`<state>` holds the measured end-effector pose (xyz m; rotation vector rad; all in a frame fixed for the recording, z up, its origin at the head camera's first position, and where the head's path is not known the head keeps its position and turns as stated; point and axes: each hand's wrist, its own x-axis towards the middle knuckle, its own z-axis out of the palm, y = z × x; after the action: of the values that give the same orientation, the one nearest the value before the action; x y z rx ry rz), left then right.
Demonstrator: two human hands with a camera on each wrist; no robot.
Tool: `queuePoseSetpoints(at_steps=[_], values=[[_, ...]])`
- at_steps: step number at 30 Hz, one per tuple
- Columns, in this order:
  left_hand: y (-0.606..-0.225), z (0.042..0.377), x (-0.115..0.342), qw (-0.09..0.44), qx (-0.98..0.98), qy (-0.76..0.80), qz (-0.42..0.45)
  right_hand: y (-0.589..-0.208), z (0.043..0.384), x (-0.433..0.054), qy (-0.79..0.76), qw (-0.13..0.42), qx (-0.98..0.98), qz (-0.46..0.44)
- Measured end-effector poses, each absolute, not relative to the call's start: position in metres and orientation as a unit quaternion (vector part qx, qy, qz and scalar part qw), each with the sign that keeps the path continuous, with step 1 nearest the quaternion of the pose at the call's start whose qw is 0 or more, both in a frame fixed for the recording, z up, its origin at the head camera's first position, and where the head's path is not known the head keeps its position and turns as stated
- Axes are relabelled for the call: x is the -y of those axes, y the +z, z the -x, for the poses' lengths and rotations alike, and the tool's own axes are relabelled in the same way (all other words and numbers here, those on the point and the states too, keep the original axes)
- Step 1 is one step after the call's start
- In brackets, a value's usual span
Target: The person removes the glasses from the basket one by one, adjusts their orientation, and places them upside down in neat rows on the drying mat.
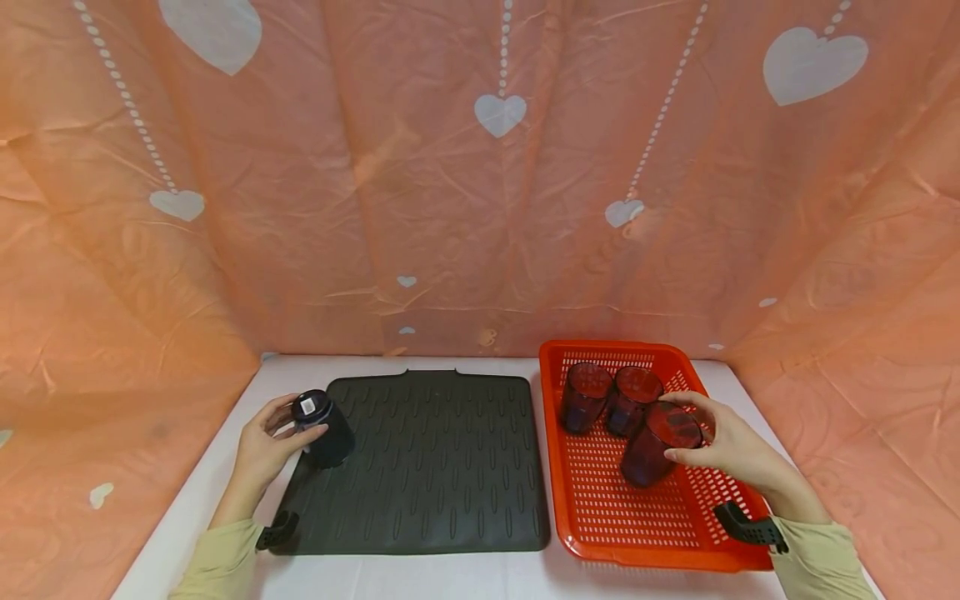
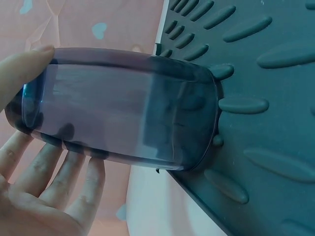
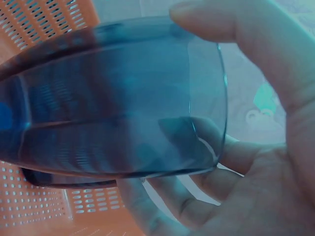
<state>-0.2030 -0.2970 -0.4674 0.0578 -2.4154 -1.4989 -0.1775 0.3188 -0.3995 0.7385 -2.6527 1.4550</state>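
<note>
My left hand (image 1: 268,444) grips a dark tinted drinking glass (image 1: 330,437) near its base, which carries a white label. That glass is upside down, its rim against the left edge of a black ribbed drying mat (image 1: 442,467); the left wrist view shows the glass (image 2: 123,108) between thumb and fingers. Over the orange basket (image 1: 573,533), my right hand (image 1: 731,446) holds another tinted glass (image 1: 652,454) by its rim end, tilted. In the right wrist view this glass (image 3: 123,98) hides part of the basket. Two more glasses (image 1: 585,396) stand in the basket's back left part.
The mat and the basket lie side by side on a white table (image 1: 450,579). An orange cloth with pale hearts (image 1: 450,208) hangs behind and along both sides. The basket has raised perforated walls.
</note>
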Motion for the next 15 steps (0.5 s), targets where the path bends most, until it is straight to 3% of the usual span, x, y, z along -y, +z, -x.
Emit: queuePoseSetpoints(at_steps=[15], values=[[-0.469, 0.204, 0.297, 0.149, 0.845, -0.513, -0.017, -0.382, 0.184, -0.308, 0.475, 0.021, 0.847, -0.238]])
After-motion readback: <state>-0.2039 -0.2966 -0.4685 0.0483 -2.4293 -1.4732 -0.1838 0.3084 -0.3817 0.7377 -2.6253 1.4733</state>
